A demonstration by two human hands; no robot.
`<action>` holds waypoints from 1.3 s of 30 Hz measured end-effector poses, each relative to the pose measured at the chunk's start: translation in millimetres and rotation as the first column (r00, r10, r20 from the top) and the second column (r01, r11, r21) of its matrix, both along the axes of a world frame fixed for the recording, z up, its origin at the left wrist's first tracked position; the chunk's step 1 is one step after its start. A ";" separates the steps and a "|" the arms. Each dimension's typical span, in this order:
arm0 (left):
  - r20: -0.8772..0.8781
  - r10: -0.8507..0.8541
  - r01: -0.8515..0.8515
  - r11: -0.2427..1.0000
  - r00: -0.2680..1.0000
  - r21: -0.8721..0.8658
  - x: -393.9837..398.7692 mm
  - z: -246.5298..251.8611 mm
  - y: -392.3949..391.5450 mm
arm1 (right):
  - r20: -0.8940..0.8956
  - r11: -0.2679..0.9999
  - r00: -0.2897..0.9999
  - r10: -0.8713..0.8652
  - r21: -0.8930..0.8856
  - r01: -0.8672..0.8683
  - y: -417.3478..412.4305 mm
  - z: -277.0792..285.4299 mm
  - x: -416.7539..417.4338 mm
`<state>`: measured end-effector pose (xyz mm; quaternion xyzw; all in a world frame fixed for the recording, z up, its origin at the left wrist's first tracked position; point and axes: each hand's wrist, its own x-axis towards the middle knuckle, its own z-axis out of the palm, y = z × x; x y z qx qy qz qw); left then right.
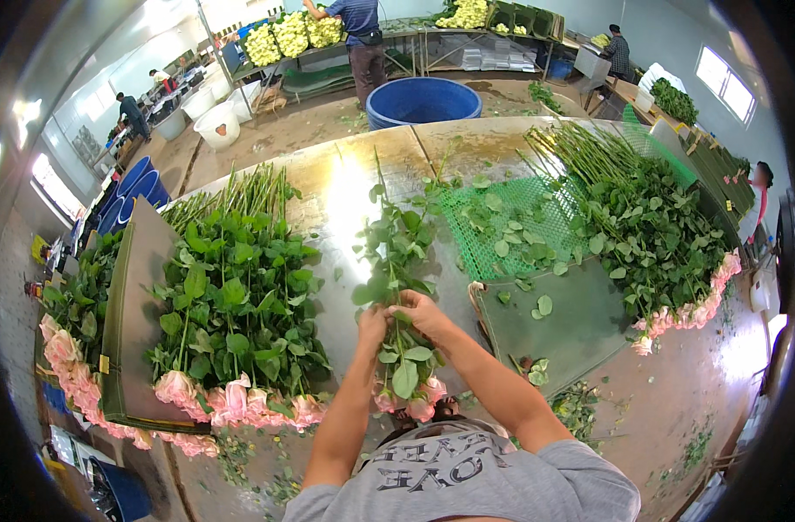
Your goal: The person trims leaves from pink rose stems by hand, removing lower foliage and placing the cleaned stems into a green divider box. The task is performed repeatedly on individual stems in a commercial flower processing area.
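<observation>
A few long-stemmed pink roses [405,377] lie before me, with their blooms toward my body and their stems pointing away across the metal table [345,274]. My left hand [373,326] grips the leafy stems from the left. From the right, my right hand [422,314] pinches them at almost the same spot, and the fingertips of both hands nearly meet. Leaves partly hide the fingers. Left of my hands lies a broad row of leafy pink roses [234,293], blooms at the table's near edge. A larger pile of pink roses [658,228] rests at the right.
Loose leaves litter a green plastic mesh [463,228] and a dark green sheet [567,313]. An upright panel [140,307] separates the left roses from more roses beyond. Past the table stands a blue tub [423,98]; a person [363,46] works behind it near yellow flowers [290,32].
</observation>
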<state>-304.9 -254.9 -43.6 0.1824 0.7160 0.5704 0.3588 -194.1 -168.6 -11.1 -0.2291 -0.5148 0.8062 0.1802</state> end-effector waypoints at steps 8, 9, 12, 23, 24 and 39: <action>0.355 -0.066 -0.037 0.961 0.932 0.274 -25.7 4.4 -10.6 | -0.058 0.985 0.993 -0.103 -0.149 0.093 11.3 19.8 20.8; 0.426 -0.050 -0.082 0.955 0.903 0.286 -31.8 4.3 -15.1 | -0.140 0.970 0.978 -0.153 -0.213 0.122 17.9 4.0 21.8; 0.427 -0.003 -0.110 0.965 0.904 0.240 -53.4 10.2 -43.0 | -0.100 0.990 0.989 -0.107 -0.105 0.096 40.0 -5.6 39.0; 0.068 0.037 -0.019 0.967 0.997 -0.255 -40.4 5.3 -30.0 | 0.453 0.797 0.824 -0.339 0.605 -0.005 29.6 -52.0 13.6; -0.017 -0.030 0.025 0.977 0.999 -0.211 -42.3 -13.4 -25.1 | 0.438 0.800 0.839 -0.323 0.600 -0.005 24.0 -48.7 4.4; 0.314 -0.020 -0.035 0.985 0.949 0.169 -42.1 -33.1 -53.7 | 0.153 0.758 0.912 -0.379 0.616 0.212 -40.5 -12.1 -51.7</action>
